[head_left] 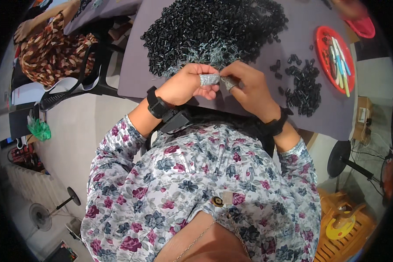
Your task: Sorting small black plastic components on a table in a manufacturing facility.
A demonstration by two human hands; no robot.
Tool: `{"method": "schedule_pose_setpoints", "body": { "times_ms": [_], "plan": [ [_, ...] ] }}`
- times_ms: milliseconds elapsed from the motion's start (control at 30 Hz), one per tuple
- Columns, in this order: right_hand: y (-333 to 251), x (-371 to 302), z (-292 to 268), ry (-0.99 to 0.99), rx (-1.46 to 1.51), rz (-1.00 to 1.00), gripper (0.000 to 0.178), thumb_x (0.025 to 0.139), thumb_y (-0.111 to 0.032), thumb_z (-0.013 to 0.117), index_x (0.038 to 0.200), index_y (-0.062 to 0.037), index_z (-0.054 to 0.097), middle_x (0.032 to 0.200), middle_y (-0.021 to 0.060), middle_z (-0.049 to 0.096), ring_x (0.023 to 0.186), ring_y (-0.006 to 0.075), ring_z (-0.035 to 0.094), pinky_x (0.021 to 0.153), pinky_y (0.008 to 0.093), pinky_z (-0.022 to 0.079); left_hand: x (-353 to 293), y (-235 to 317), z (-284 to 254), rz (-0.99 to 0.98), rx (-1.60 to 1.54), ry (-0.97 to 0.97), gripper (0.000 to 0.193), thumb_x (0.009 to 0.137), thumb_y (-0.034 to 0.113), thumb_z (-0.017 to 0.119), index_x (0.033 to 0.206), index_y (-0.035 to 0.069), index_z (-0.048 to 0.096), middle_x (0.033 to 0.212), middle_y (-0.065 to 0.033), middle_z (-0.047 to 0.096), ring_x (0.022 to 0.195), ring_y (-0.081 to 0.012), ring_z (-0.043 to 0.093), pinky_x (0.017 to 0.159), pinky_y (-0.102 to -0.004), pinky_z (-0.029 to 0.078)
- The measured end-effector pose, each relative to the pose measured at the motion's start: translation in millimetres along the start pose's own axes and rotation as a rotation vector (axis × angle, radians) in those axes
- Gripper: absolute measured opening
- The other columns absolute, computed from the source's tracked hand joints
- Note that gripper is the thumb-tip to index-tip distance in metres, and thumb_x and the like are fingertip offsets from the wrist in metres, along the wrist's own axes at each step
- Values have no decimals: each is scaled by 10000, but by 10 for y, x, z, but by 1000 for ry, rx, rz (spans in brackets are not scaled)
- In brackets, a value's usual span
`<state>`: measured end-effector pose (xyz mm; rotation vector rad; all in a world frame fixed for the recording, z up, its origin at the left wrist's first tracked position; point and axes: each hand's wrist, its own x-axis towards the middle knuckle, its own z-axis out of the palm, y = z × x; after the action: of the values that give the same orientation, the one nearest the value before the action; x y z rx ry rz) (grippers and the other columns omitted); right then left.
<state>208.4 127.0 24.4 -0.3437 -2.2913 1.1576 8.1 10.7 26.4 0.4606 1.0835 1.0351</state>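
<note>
My left hand and my right hand meet over the table's near edge, fingertips nearly touching. Both are closed in a pinch, and whatever lies between the fingertips is too small or hidden to make out. Grey wrapping covers a digit on each hand. Just beyond them spreads a large heap of small black plastic pieces, with thin pale grey slivers strewn over its near side. Right of my right hand lies a smaller pile of similar black pieces.
A red plate at the table's right holds several slim-handled tools. The table has a grey-purple cover. Another person's patterned clothing shows at the far left by a black chair. An orange plastic chair stands lower right.
</note>
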Motion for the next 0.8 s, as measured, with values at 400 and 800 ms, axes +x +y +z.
{"method": "schedule_pose_setpoints", "body": {
  "times_ms": [400,800],
  "plan": [
    [-34,11,2,56,518,477,168,924,-12,635,1068,21,715,949,59,747,785,84,675,687,237,542,68,-32,79,336,320,18,119,1045,73,593,1105,-6,658,958,-44,707,837,-110,687,773,-260,571],
    [17,-10,24,92,372,305,186,868,6,682,1048,0,727,949,48,710,830,106,667,710,261,526,59,-2,32,77,-9,-53,263,1089,203,537,1121,-16,680,933,-91,726,775,-143,690,757,-265,597]
  ]
}}
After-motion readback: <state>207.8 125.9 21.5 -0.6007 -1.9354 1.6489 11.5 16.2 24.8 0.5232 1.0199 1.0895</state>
